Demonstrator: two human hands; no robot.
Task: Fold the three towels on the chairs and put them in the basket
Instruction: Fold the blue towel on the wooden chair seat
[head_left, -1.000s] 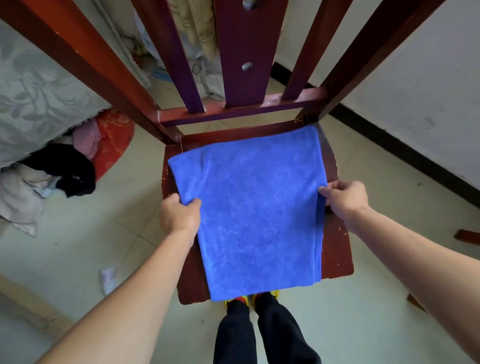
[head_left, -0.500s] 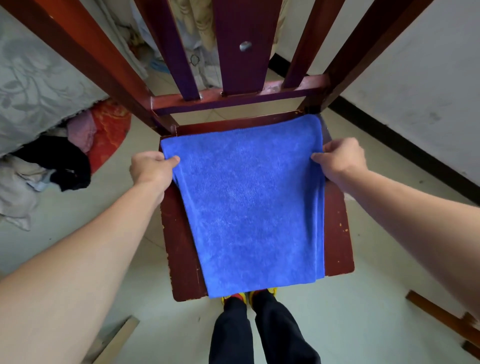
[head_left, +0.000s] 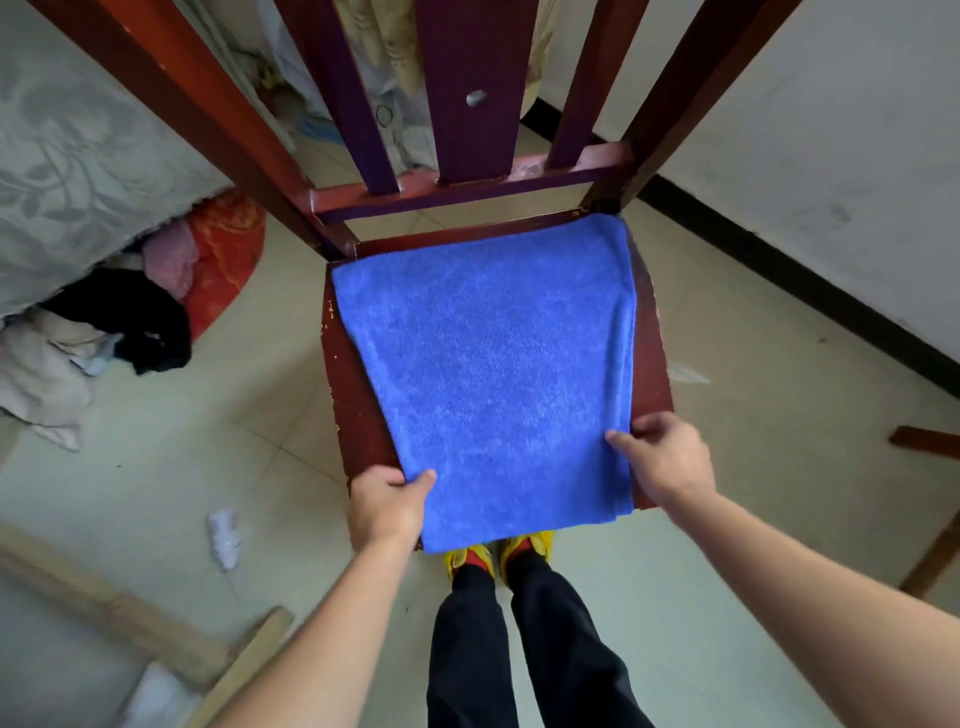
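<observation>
Blue towel (head_left: 493, 374): folded flat on the red wooden chair (head_left: 652, 364) seat; near edge overhangs the front
Left hand (head_left: 387, 504): pinching its near-left corner
Right hand (head_left: 662, 457): pinching its near-right edge

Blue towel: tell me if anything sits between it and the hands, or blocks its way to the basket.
Nothing between: the left hand and right hand already pinch the blue towel's near corners on the chair. No basket is in view, so that path cannot be judged.

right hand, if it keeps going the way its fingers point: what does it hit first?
The right hand points left across the blue towel it grips on the chair seat. Carried on, it would probably meet the left hand at the towel's opposite near corner; depth is uncertain.
</observation>
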